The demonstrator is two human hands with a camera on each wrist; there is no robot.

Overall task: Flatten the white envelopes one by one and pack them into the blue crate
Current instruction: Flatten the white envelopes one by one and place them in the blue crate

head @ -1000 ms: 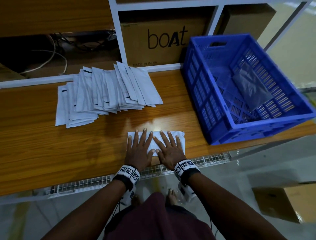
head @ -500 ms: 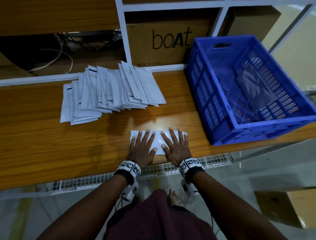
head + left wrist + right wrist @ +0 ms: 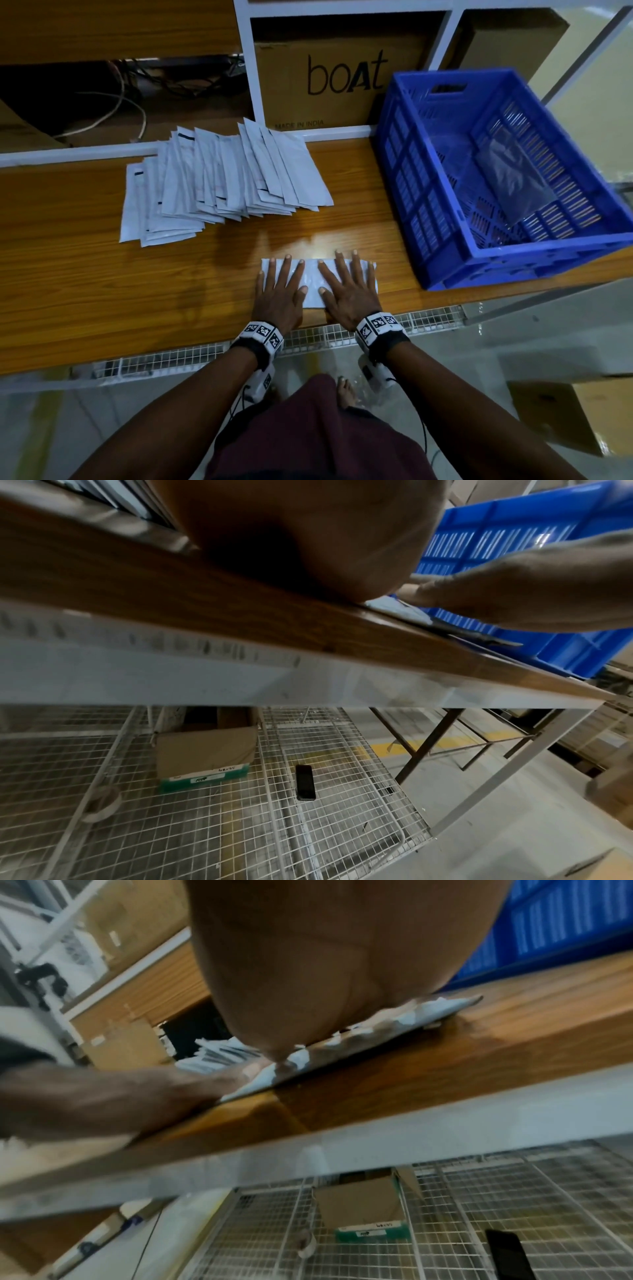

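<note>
One white envelope (image 3: 312,281) lies flat near the front edge of the wooden table (image 3: 102,291). My left hand (image 3: 279,291) presses on its left half with straight, spread fingers. My right hand (image 3: 349,287) presses its right half the same way. In the wrist views the envelope (image 3: 441,1007) shows as a thin sheet (image 3: 397,610) under my palms. A fanned pile of white envelopes (image 3: 219,185) lies further back on the left. The blue crate (image 3: 428,192) stands to the right, with a clear plastic sheet (image 3: 513,181) inside.
A cardboard box marked "boAt" (image 3: 339,75) stands in the shelf behind the table. Cables (image 3: 113,109) hang in the dark bay on the left. Below the table a wire shelf (image 3: 308,818) holds a small carton (image 3: 205,753) and a black phone (image 3: 305,782).
Both hands have slid apart a little and toward the table's front edge while pressing on the envelope. The camera has shifted slightly.
</note>
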